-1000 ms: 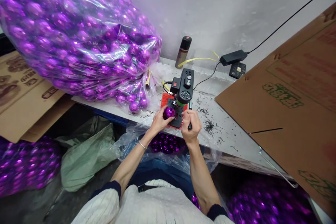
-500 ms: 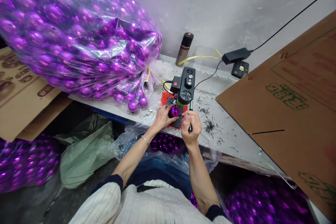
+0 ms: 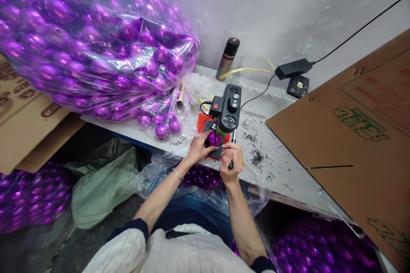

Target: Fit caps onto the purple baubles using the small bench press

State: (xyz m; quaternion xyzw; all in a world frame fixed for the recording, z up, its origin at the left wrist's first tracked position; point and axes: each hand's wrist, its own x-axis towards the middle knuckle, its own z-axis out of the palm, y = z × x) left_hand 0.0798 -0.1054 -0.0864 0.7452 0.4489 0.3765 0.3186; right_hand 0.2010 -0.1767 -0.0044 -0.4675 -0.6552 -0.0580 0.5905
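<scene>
A shiny purple ball sits under the head of a small black bench drill press. My left hand is closed on the ball from the left, thumb at its near side and fingers at its far side. My right hand is wrapped round the press's lever handle, just right of the ball. Beneath the press lie its dark base plate and a red cloth. The drill tip is hidden behind the head.
A big clear bag of purple balls fills the left side. A spray can and a power adapter stand behind the press. Black shavings litter the white table. A cardboard box juts in at right. More balls lie below the edge.
My right hand and the lever handle have shifted slightly. My left hand stays on the ball under the press. The whole view has moved a little.
</scene>
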